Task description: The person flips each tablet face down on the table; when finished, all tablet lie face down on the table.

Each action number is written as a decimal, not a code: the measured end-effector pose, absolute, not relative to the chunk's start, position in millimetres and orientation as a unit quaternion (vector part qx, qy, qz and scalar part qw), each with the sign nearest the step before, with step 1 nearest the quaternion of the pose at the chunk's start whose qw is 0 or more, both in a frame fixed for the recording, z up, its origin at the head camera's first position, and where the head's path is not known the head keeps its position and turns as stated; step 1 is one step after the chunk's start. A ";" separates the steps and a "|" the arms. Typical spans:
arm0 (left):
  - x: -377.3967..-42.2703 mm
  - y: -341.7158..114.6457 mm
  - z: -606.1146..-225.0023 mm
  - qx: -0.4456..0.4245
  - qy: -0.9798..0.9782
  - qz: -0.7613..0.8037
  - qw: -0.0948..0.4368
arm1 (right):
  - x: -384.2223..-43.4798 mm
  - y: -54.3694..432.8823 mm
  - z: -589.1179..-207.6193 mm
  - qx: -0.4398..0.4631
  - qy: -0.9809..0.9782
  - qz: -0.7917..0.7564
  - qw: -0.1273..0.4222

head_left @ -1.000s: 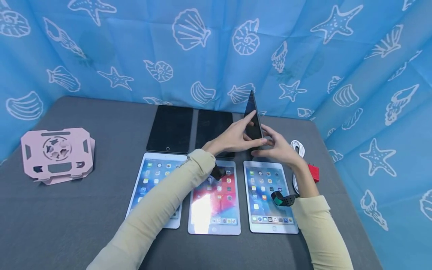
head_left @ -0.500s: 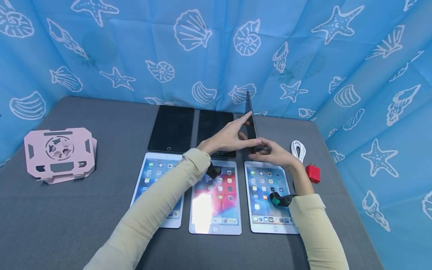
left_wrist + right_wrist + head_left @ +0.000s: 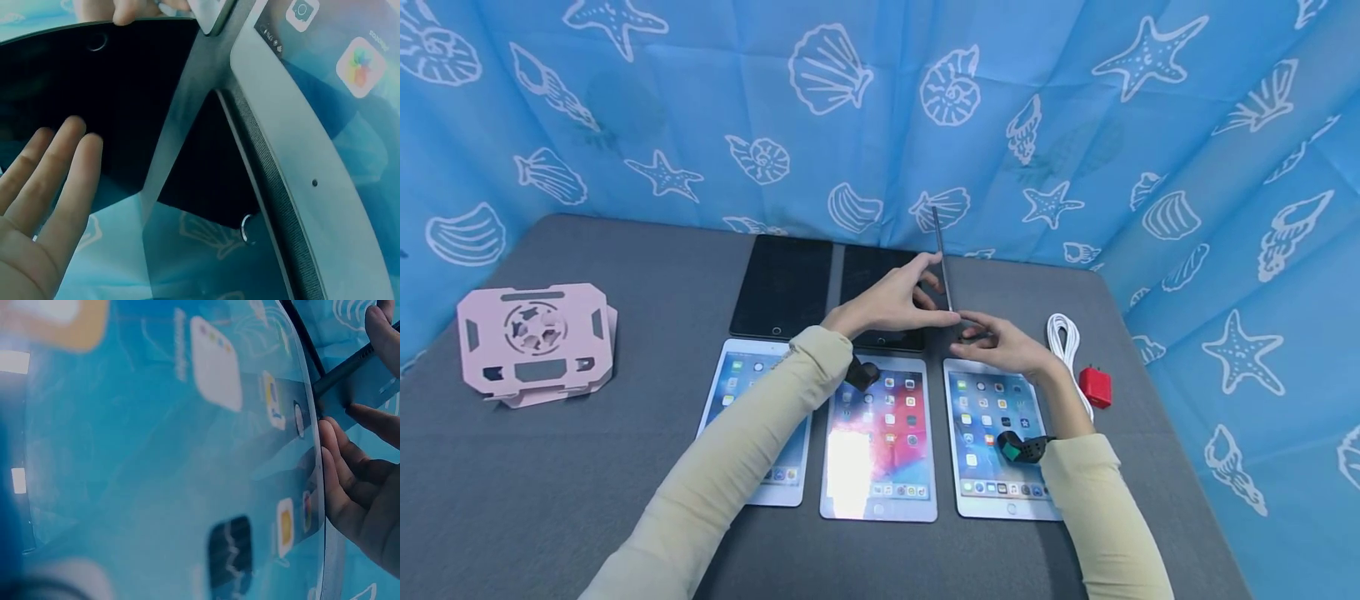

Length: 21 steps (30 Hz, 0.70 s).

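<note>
A black tablet (image 3: 942,267) stands nearly upright on edge in the head view, its dark screen with a home button facing left. My left hand (image 3: 891,298) holds it, index finger toward the far part and thumb at the near end. In the left wrist view several straight left fingers (image 3: 78,169) overlap the screen. My right hand (image 3: 1003,346) is at the tablet's near end; its index fingertip touches the back of the tablet in the right wrist view, and the thumb is spread apart below. Two more black tablets (image 3: 781,287) (image 3: 876,267) lie flat to the left.
A front row of white tablets with lit screens lies closer in: left (image 3: 728,392), middle (image 3: 917,458) and right (image 3: 973,483). A white cable (image 3: 1063,333) and a red charger plug (image 3: 1096,387) lie at the right. A pink stand (image 3: 537,343) is at the far left.
The held black tablet has swung and shifted left, from showing its screen to nearly edge-on. Both hands have moved slightly left, and the right fingers have loosened at its near end.
</note>
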<state>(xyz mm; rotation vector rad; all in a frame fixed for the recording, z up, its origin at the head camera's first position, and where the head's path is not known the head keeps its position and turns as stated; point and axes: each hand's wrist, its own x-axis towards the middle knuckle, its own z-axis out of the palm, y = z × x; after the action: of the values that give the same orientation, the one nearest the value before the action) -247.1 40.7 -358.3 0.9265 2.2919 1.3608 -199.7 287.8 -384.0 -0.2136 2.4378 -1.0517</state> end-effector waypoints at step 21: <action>-247.8 25.5 -379.6 0.284 0.805 0.480 0.204 | -199.6 284.4 -382.7 0.017 0.907 -0.352 0.232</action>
<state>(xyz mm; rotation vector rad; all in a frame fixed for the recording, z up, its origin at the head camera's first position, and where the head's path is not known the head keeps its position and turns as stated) -247.8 25.5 -379.6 0.7910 2.2446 1.3392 -199.6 284.4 -382.7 0.0463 2.4917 -0.9667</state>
